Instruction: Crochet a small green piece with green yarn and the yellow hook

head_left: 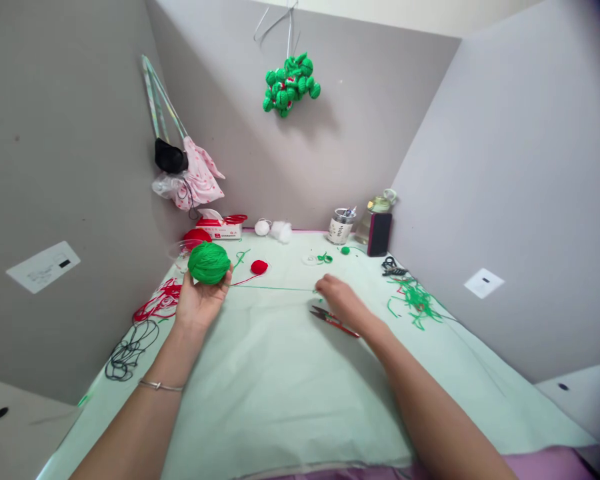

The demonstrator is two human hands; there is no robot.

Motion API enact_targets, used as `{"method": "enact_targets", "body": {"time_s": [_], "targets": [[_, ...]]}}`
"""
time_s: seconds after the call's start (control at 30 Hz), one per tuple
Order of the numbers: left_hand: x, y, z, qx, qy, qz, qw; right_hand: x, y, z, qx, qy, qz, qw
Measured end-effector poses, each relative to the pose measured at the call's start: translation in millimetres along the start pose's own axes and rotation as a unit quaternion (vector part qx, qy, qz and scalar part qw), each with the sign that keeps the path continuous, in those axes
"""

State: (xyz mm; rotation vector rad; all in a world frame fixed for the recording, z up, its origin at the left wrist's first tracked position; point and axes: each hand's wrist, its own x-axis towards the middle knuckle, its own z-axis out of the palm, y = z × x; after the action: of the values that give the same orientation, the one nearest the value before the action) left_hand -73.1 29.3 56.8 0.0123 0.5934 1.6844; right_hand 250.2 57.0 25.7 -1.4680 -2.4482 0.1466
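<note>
My left hand (pixel 200 310) is wrapped round a large ball of green yarn (pixel 209 262), raised over the left side of the table. From it a thin green strand (pixel 275 288) runs almost straight across to my right hand (pixel 345 303), whose fingers are pinched at its far end. Just below that hand a pair of thread snips (pixel 334 321) with red handles lies on the cloth, apart from the fingers. Between the hands, farther back, sits a small red yarn ball (pixel 259 267) with a loose tail.
Red yarn scraps (pixel 159 301) and a dark cord (pixel 130 352) lie along the left edge, green scraps (pixel 417 301) on the right. At the back stand a tissue box (pixel 225 229), a pen cup (pixel 341 227) and a phone (pixel 379 235). A green crocheted bundle (pixel 291 85) hangs above.
</note>
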Motion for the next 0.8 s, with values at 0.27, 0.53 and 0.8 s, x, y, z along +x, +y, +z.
{"method": "enact_targets", "body": {"time_s": [0.27,0.53,0.8], "targets": [[-2,-16,-1.1,0.010,0.000,-0.009,1.000,-26,84,-57,-0.072,0.120,0.212,0.967],[-11,-44,-5.7,0.063,-0.010,-0.048,0.997,2,22,5,0.052,-0.063,0.073,0.994],[-18,-57,-9.9,0.100,-0.019,-0.072,0.992,-8,48,-28,0.120,-0.064,0.126,0.983]]}}
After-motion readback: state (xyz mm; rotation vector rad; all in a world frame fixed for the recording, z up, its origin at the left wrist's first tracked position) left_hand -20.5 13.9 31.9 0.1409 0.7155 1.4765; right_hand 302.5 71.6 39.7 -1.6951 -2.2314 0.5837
